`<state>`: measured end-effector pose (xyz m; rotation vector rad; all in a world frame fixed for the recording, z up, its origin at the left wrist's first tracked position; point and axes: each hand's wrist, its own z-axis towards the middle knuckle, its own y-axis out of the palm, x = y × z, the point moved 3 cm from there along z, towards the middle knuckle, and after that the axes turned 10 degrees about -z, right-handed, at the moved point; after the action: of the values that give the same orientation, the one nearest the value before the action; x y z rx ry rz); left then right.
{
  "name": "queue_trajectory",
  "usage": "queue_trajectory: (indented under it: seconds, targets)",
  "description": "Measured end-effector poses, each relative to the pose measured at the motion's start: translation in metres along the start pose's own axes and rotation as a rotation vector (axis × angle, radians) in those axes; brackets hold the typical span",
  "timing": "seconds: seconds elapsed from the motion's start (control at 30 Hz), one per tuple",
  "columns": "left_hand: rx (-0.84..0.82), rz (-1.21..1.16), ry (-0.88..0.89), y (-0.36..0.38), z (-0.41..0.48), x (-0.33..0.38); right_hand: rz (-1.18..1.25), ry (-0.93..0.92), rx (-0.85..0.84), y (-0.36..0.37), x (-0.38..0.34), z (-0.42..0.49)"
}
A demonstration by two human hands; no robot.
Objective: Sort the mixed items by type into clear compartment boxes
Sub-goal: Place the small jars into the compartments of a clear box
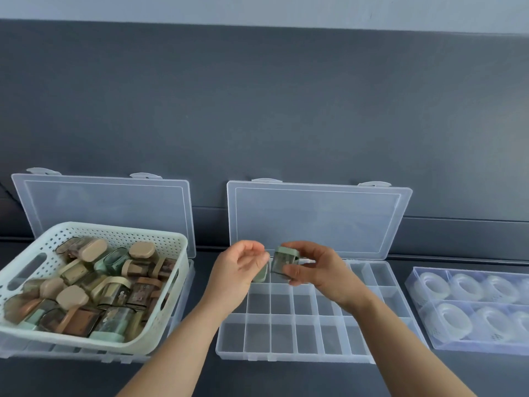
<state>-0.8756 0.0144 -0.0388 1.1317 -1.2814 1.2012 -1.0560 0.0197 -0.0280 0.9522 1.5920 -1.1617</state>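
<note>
While right hand (315,275) grips green-lidded jar (282,263) above open compartment box (286,357), left hand (240,270) curled just beside it — grasp unclear, second green jar (261,275) beneath its fingers, loaded basket (114,231) at left.

On the table (257,376) before you, the basket (114,229) of jars (114,293) sits at the left on top of the left compartment box (184,296), whose open lid (106,202) stands behind it against the wall. The middle compartment box (286,336) lies to its right with its own lid (315,219) upright behind, and the tray of rolls (472,348) lies furthest right. Your left grip (237,270) and right grip (320,270) hover over the middle box's far rows, a small jar (282,262) held in the right, just beside the left.
</note>
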Motion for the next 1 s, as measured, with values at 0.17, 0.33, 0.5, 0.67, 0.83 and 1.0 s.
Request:
queue_trajectory:
  seconds: [0.17, 0.33, 0.5, 0.67, 0.83, 1.0]
  targets:
    - [-0.138, 0.67, 0.144, -0.01, 0.012, -0.027, -0.32, 0.119, 0.266, -0.01, 0.016, 0.007]
    - [-0.11, 0.703, 0.192, -0.011, 0.013, -0.036, -0.581, 0.018, 0.357, 0.008, 0.022, 0.019]
    - [-0.086, 0.648, 0.178, -0.014, 0.014, -0.04, -0.652, -0.019, 0.251, 0.019, 0.031, 0.03]
    - [-0.081, 0.618, 0.16, -0.014, 0.015, -0.041, -0.739, -0.066, 0.157, 0.019, 0.033, 0.031]
    - [-0.09, 0.626, 0.151, -0.014, 0.014, -0.042, -0.807, -0.076, 0.164, 0.017, 0.035, 0.033]
    - [-0.133, 0.692, 0.178, -0.011, 0.006, -0.03, -0.856, -0.104, 0.21, 0.02, 0.027, 0.025]
